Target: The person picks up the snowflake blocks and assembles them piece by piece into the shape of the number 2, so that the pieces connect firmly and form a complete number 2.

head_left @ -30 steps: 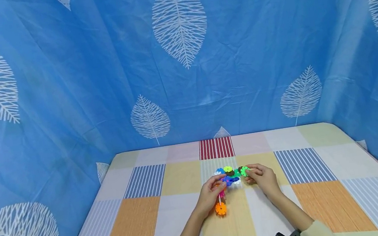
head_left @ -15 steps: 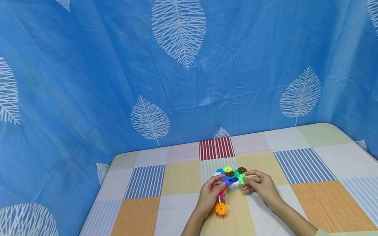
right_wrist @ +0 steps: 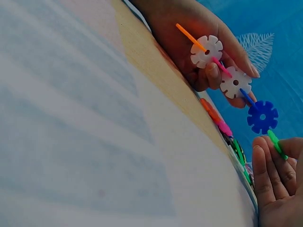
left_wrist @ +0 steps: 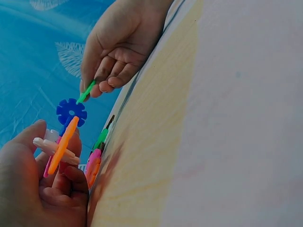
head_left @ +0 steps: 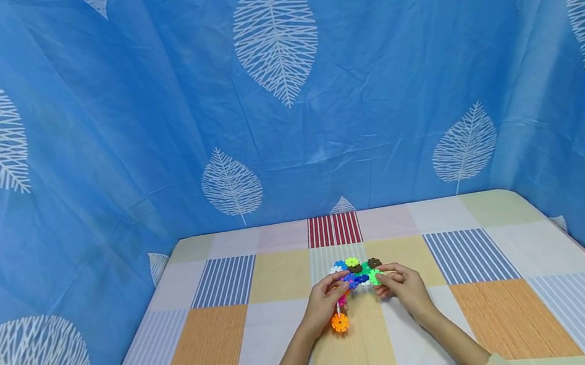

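My left hand (head_left: 322, 304) grips a chain of notched snowflake discs joined at their slots. From its orange disc (right_wrist: 187, 33), the chain runs through a white disc (right_wrist: 201, 54), a pink one, another white disc (right_wrist: 229, 90) and a blue one to the dark blue disc (right_wrist: 271, 113). In the head view the orange end (head_left: 340, 323) hangs nearest the body. My right hand (head_left: 410, 289) pinches a bright green disc (right_wrist: 276, 143) between thumb and fingers. That disc's edge meets the rim of the dark blue disc, and the two stand at an angle.
Several loose discs lie on the table just beyond the hands, among them a yellow-green disc (head_left: 351, 261) and a brown disc (head_left: 374, 262). A checked cloth (head_left: 271, 347) covers the table. Blue leaf-print curtains (head_left: 375, 133) surround its back and sides.
My right hand has brought the green disc left and nearer the body, from beside the brown disc to the dark blue disc. The chain's orange end has shifted slightly left.
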Available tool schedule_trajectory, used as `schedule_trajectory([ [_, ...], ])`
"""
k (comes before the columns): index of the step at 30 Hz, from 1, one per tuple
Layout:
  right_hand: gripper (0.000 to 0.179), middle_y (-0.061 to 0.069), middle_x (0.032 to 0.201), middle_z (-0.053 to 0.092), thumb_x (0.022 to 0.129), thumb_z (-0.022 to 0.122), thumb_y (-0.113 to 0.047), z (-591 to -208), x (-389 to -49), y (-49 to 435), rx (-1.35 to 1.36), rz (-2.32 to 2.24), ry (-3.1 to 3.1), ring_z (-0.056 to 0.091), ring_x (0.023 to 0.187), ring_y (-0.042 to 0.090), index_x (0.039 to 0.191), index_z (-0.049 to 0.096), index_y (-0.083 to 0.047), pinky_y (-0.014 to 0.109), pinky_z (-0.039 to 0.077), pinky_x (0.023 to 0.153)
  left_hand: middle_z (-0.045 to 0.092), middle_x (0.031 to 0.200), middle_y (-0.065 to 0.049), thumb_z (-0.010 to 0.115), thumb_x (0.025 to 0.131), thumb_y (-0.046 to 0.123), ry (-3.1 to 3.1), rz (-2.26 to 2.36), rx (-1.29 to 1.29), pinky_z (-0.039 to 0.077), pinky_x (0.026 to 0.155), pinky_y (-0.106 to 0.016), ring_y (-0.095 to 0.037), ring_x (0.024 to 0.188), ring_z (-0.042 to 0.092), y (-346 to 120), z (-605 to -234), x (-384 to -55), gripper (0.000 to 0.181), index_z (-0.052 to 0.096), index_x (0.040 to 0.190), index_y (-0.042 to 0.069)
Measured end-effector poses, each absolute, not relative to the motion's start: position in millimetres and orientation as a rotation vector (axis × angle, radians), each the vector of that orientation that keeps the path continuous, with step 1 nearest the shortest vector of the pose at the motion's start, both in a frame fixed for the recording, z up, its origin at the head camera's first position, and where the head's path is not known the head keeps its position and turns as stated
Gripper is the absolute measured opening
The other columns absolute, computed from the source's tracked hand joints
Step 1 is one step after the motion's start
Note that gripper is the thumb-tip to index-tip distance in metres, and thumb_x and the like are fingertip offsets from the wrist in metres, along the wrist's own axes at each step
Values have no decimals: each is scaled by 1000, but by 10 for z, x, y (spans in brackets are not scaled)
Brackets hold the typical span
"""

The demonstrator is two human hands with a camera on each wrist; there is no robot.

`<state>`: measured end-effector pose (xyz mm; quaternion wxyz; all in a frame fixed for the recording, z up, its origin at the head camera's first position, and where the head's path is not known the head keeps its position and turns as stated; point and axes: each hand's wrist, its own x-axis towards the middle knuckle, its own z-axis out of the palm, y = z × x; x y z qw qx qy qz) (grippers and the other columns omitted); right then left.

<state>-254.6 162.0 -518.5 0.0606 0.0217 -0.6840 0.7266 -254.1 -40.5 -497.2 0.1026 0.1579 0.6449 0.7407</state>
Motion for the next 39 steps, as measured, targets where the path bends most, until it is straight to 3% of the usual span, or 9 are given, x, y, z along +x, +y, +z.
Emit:
schedule_trajectory([
  [22, 33, 20, 76, 66, 88, 62, -5, -5143, -2528, 1605, -31, 2276, -2046, 65, 62, 19, 114, 53, 13, 33, 55, 61, 57, 95, -8, 57, 91, 7, 2007, 2130, 512, 50, 56, -19, -11, 65, 54, -411, -4942, -2516, 36, 53, 123, -9],
  [28, 31, 19, 75, 66, 88, 60, -4, -5153, -2536, 1607, -54, 2328, -2008, 65, 63, 20, 112, 51, 14, 34, 55, 63, 57, 95, -6, 58, 91, 8, 2025, 2110, 515, 51, 60, -19, -16, 71, 55, -412, -4940, -2521, 36, 53, 123, -8],
  [32, 29, 16, 73, 67, 88, 59, -2, -5156, -2541, 1607, -62, 2357, -1983, 65, 61, 19, 110, 50, 15, 33, 55, 62, 58, 94, -9, 56, 92, 8, 1953, 2139, 522, 51, 57, -20, -14, 64, 55, -419, -4957, -2531, 37, 50, 125, -10],
  [39, 30, 16, 72, 66, 87, 61, -3, -5137, -2526, 1602, -77, 2345, -2007, 63, 59, 17, 110, 52, 14, 30, 55, 58, 59, 101, -26, 51, 94, 7, 1923, 2179, 524, 50, 54, -20, -11, 54, 55, -425, -4964, -2534, 35, 49, 125, -11],
])
